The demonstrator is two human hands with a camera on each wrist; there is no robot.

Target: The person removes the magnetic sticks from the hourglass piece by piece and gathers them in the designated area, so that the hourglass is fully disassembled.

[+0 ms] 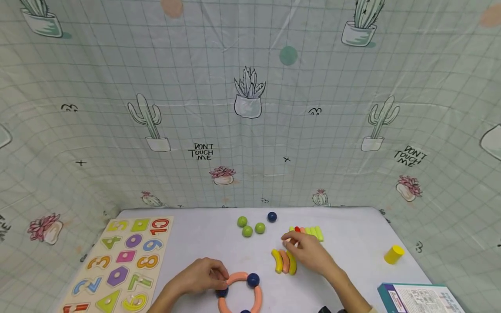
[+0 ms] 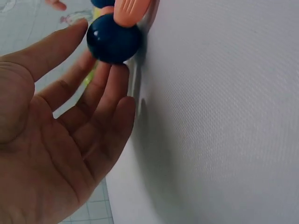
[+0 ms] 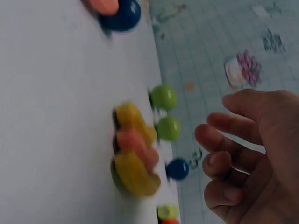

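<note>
Ring of orange arcs and navy balls point(image 1: 240, 293) sits at your table's near edge | your left hand point(image 1: 199, 274) touches its navy ball point(image 2: 113, 38) with straight fingertips | your right hand point(image 1: 309, 252), fingers loosely curled and empty, hovers beside curved yellow-and-orange pieces point(image 1: 284, 261).

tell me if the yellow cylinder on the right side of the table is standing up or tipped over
Tipped over: the yellow cylinder lies on its side on the table, apart from both hands.
</note>
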